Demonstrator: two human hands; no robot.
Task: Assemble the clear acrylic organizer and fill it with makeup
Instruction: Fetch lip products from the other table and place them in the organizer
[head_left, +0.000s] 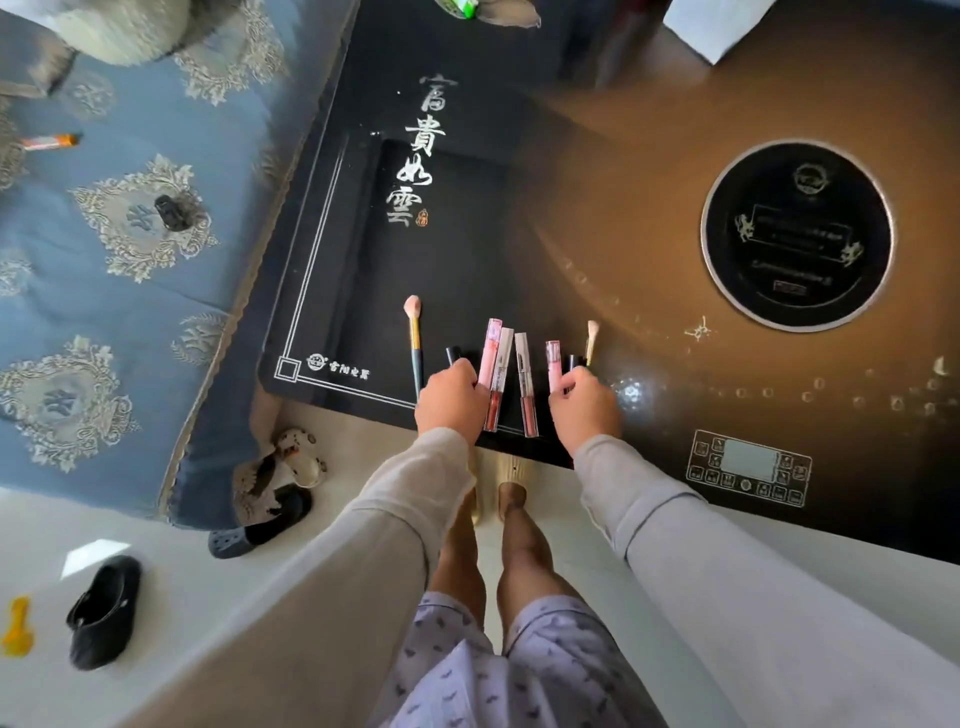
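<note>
**mina_k:** Going left to right: a blue brocade cover (130, 291) with raised silver medallions is hanging next to a glossy black mat (363, 270) that's carrying silver brush-script. All the makeup is lying in a row along the mat's near edge.

**tobs:** What's sitting in the row?

**mina_k:** First, a makeup brush (414, 343) is lying there: fluffy pink tip, gold ferrule, slim dark handle. Right beside it, a black tube (453, 356) is poking out from under the left hand (452, 400).

**tobs:** Is that hand actually gripping it?

**mina_k:** Honestly can't tell. The fingers are curling down over the tube, but whether they're clamping it or just resting, no idea. Just right of the knuckles, a pair of pink gloss tubes (491, 353) is lying side by side, touching. A clear tube (522, 374) with pinkish liquid at the bottom is sitting alone between the two hands.

**tobs:** And the other hand?

**mina_k:** The right hand (587, 410) is pinching the lower end of a short pink tube (553, 361), with its fingers curling in tight. A small brush (591, 338) with pale bristles is sticking out just above it.

**tobs:** Further right?

**mina_k:** The surface (623, 208) is turning shiny brown. A round black plate (797, 236) with a silver rim is sitting flush in it, and a flat control panel (748, 467) with tiny icons is sitting near the front edge.
</note>
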